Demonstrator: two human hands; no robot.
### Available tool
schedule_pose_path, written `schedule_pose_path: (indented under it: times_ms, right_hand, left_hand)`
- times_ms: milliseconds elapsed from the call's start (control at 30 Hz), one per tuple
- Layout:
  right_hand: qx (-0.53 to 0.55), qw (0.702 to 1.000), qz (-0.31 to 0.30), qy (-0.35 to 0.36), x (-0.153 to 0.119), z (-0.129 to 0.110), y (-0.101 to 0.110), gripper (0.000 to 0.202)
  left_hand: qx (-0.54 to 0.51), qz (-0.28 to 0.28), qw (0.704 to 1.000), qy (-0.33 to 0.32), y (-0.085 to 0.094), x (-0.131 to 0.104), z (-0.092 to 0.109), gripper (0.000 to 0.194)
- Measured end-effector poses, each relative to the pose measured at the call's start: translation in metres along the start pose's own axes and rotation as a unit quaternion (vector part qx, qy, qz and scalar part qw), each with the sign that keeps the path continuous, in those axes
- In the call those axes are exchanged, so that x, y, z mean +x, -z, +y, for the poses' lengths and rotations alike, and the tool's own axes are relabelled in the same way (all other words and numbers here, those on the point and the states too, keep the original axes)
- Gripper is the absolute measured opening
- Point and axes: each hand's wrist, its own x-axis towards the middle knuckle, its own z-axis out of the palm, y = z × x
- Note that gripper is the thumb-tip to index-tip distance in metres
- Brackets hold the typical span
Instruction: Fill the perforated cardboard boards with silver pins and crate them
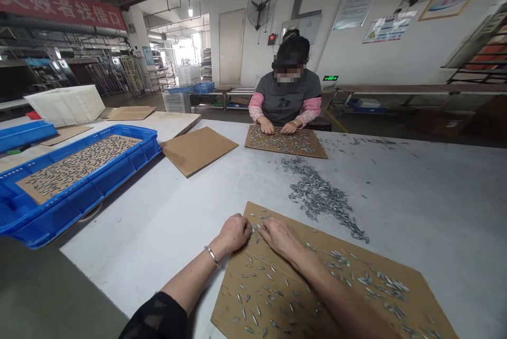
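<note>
Small silvery spindle-shaped pieces [255, 319] lie spread over a brown cardboard sheet [301, 275] in front of me. At the sheet's far left corner, my left hand [234, 232] rests with its fingers curled in beside a few pieces. Just to its right, my right hand [279, 236] has thumb and fingers bent close together over the same small group. Whatever either hand holds is too small to make out. Loose pieces lie denser on the right part of the sheet, partly behind my right forearm.
A long pile of pieces [325, 196] lies beyond the sheet on the white table [158, 223]. Across the table a person [287, 91] works over another cardboard sheet [257, 143]. A bare cardboard [200, 150] and a blue tray [130, 162] holding a covered sheet are at left.
</note>
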Motion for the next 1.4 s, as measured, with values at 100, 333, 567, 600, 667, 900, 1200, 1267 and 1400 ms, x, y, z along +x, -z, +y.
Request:
schedule_pose_path:
  times_ms: [100,333,567,600,667,900,1200,1267,1400]
  right_hand:
    - [-0.021,0.999,-0.018,-0.025,0.004,-0.002,0.003,0.018]
    - [-0.005,1.0,0.009,0.001,0.001,0.024,0.018,0.014]
    - [0.009,0.999,-0.033,0.019,-0.039,0.023,0.012,0.016]
    - [0.003,0.999,-0.04,0.021,-0.045,0.02,0.011,0.018]
    - [-0.012,0.998,-0.054,0.016,-0.055,0.014,0.008,0.021]
    - [0.004,0.999,-0.051,-0.001,-0.068,0.011,0.005,0.025]
    - [0.058,0.997,0.051,-0.006,-0.104,0.04,0.007,0.027]
    - [0.058,0.997,0.048,-0.018,-0.114,0.045,0.012,0.027]
    - [0.066,0.997,0.032,-0.033,-0.12,0.044,0.02,0.028]
  left_hand:
    - [0.004,0.009,0.999,0.036,-0.004,0.008,0.006,0.023]
    - [0.017,-0.008,0.995,0.095,-0.005,0.018,0.019,0.023]
    - [0.019,-0.013,0.993,0.115,-0.005,0.024,0.023,0.026]
    - [0.017,-0.013,0.993,0.114,-0.005,0.025,0.023,0.026]
    - [0.015,-0.011,0.993,0.114,-0.006,0.025,0.021,0.025]
    - [0.039,0.03,0.995,0.082,-0.012,0.022,0.017,0.026]
    - [0.09,0.037,0.994,0.048,0.0,0.022,0.022,0.021]
    - [0.102,0.049,0.994,0.011,0.005,0.013,0.023,0.024]
    - [0.108,0.007,0.988,-0.106,0.007,-0.005,0.03,0.021]
